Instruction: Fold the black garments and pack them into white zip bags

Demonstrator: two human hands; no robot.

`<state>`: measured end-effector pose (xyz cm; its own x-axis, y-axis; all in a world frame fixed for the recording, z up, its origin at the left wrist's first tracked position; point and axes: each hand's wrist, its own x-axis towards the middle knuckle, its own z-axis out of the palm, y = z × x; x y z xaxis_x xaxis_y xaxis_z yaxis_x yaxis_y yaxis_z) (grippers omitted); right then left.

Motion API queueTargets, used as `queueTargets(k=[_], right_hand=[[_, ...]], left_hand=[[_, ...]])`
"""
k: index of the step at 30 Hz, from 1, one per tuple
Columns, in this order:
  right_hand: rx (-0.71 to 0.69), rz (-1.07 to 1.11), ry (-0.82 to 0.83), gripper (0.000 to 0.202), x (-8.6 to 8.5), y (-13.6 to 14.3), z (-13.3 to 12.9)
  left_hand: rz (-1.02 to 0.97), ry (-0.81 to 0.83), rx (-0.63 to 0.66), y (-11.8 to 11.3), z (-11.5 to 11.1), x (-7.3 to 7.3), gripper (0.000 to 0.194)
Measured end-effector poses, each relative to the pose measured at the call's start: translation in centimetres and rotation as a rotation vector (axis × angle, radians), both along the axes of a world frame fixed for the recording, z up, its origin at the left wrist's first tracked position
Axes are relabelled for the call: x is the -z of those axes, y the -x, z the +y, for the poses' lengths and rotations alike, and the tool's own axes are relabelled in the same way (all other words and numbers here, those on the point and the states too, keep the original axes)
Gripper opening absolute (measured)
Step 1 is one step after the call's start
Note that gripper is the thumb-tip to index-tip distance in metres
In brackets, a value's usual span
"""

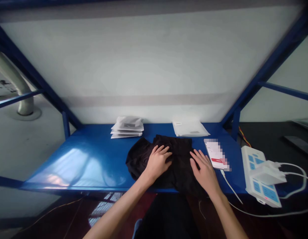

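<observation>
A black cloth garment [180, 162] lies bunched on the blue table [94, 152], close to its front edge, with part of it folded over at the left. My left hand [158, 161] rests on the garment's left part, palm down, fingers spread. On the garment's right side lies my right hand [203, 168], also flat with its fingers apart. Neither hand grips anything. Just right of my right hand is a phone [215, 154] with a white cable plugged into its lower end.
Behind the garment sit a stack of white packets [127, 127] and, to the right, more flat white packets [190, 128]. A white power strip [262, 179] with chargers and cables is at the right edge. Blue frame bars [258, 79] rise at both sides.
</observation>
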<state>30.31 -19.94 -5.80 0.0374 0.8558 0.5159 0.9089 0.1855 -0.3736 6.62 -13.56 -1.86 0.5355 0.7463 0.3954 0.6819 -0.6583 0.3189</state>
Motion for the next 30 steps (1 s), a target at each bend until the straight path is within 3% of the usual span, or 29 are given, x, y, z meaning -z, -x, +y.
queueTargets(k=[4,7,9,12,15,17,22,27,30], right_hand=[[-0.024,-0.008,0.091,0.048,0.8,-0.5,0.0],[-0.021,-0.003,0.114,0.048,0.9,-0.3,0.1],[-0.018,0.003,0.119,0.048,0.8,-0.3,0.1],[-0.014,0.012,0.117,0.048,0.8,-0.3,0.1],[-0.014,0.009,0.117,0.047,0.7,-0.3,0.1],[-0.017,0.001,0.118,0.047,0.7,-0.3,0.1],[-0.013,-0.02,0.121,0.048,1.0,-0.3,0.1],[-0.02,0.023,0.124,0.049,0.6,-0.2,0.0],[-0.014,0.136,0.092,0.048,-0.3,0.0,-0.2]], left_hand=[[0.124,0.049,0.032,0.7,-0.5,0.6,0.049],[0.093,0.117,0.088,1.4,-0.8,-0.5,0.06],[0.004,0.139,0.091,1.9,-1.0,-1.3,0.054],[-0.199,0.081,-0.108,2.9,-1.2,-1.7,0.036],[-0.263,0.049,-0.352,3.7,-0.9,-1.1,0.029],[-0.211,0.076,-0.402,4.0,-0.6,-0.4,0.031],[-0.159,0.102,-0.382,4.1,0.1,0.5,0.03],[-0.296,0.171,-0.362,3.2,0.5,-1.1,0.033],[-0.42,0.175,-0.342,1.5,0.6,-2.7,0.03]])
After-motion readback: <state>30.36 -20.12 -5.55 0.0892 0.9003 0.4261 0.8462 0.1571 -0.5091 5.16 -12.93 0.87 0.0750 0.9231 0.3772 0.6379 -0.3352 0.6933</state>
